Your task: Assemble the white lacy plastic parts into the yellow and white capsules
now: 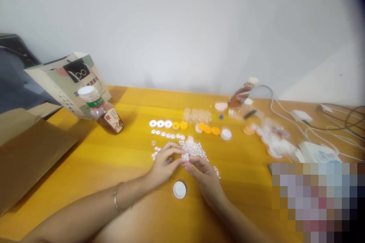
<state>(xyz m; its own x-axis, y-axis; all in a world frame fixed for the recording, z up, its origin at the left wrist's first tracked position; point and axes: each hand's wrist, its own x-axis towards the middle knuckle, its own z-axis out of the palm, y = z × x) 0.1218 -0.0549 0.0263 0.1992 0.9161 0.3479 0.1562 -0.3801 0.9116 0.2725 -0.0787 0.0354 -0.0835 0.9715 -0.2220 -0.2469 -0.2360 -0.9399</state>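
Between the fingertips of both hands is a small white openwork plastic piece (185, 157). My left hand (167, 161) pinches it from the left, and my right hand (203, 172) holds its other side. Just beyond the fingers lies a heap of similar white pieces (195, 148). A round white lid (179, 190) rests on the table nearer to me, between my forearms. White and orange discs (168, 124) form a row farther back, with a row of smaller white discs (168, 135) in front of it. Several small white parts (155, 155) lie by my left hand, partly hidden.
A jar with a white cap (99, 108) and a paper bag (71, 83) stand left, behind a cardboard box (37, 152). Clear cups (196, 115) sit at the back. A brown bottle (242, 94), plastic bags (273, 136) and cables (285, 114) occupy the right.
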